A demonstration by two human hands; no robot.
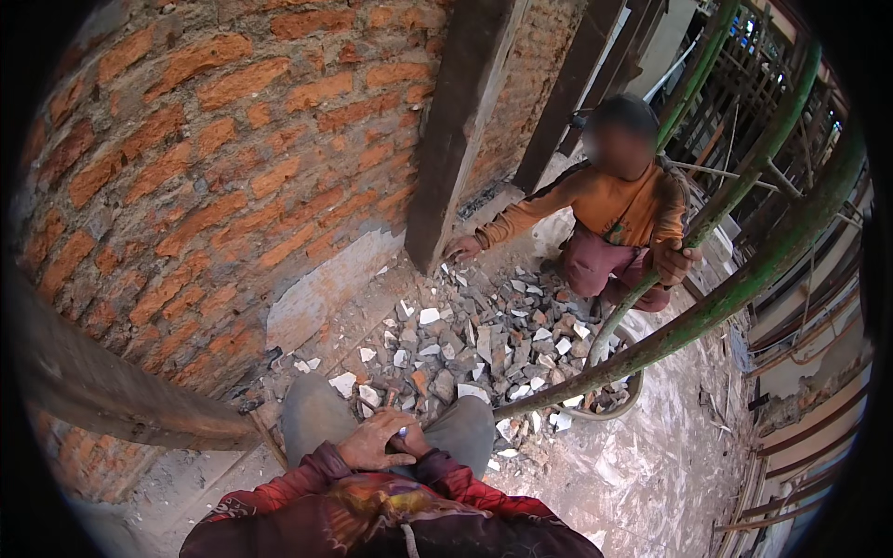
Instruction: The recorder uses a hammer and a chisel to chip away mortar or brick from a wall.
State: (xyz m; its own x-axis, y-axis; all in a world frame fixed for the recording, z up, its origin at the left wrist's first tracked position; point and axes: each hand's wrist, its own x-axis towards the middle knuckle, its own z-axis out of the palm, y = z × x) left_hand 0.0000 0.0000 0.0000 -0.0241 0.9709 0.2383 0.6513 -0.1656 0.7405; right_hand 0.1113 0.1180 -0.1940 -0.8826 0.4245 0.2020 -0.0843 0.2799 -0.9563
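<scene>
My left hand (368, 441) lies over my right hand (410, 441), both drawn together between my grey-clad knees. The left fingers curl across the right hand. A small blue-and-white spot shows between them; I cannot make out what it is. The right fingers are closed and mostly covered, so anything inside them is hidden. Just past my hands spreads a heap of broken rubble (507, 346), grey, white and reddish chunks. No piece is visibly in either hand.
A co-worker (609, 209) in orange squats across the heap, one hand near the wooden post (462, 130), the other on a green pole (726, 307). A round basin (636, 395) holds rubble at right. A brick wall (223, 139) rises left; a wooden beam (130, 395) slants beside me.
</scene>
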